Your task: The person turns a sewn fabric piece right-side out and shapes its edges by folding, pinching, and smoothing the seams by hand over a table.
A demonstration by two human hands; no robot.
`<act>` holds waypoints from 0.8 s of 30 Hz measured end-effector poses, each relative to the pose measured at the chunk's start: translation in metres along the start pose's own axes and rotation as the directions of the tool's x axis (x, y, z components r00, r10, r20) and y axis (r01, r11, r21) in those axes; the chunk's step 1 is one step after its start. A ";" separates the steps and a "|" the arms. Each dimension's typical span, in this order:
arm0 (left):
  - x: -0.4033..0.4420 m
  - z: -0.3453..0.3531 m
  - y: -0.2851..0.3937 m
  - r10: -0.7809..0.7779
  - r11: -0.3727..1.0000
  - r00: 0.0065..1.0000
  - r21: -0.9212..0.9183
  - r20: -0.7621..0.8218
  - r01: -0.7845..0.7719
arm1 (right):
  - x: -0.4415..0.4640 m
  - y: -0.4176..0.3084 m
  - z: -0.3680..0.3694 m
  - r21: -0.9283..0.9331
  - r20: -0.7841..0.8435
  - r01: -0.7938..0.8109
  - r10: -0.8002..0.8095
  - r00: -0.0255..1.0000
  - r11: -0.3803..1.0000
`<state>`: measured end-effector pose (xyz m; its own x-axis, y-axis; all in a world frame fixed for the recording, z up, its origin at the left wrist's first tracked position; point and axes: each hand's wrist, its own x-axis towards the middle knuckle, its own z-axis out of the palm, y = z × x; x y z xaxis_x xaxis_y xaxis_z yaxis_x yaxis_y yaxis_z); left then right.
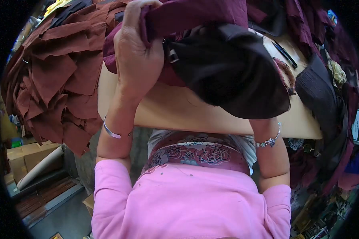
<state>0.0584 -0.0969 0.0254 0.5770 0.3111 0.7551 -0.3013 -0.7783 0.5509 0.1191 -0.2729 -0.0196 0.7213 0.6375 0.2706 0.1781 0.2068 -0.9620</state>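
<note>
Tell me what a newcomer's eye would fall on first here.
The bright pink top stands out at bottom centre. Above it, over the tan tabletop, a dark cloth spreads in front of the right forearm, while the left hand grips maroon cloth. At upper left, rust-brown fabric pieces lie in a large overlapping heap.

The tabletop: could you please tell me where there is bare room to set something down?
A bare strip of tabletop runs along the near edge, before the black cloth; a smaller patch lies between that and the dark cloth at right. Brown cloth pieces crowd the left; maroon cloth, the far right.
</note>
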 end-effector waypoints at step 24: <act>0.003 0.007 0.007 0.182 0.951 0.979 -0.238 -0.094 -0.200 | -0.003 -0.007 0.004 -0.247 0.107 0.019 0.008 0.994 0.969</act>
<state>0.0636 -0.1051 0.0289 0.4387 0.2136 0.8729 -0.5821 -0.6724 0.4571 0.1133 -0.2733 -0.0136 0.6471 0.7147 0.2654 0.3513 0.0294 -0.9358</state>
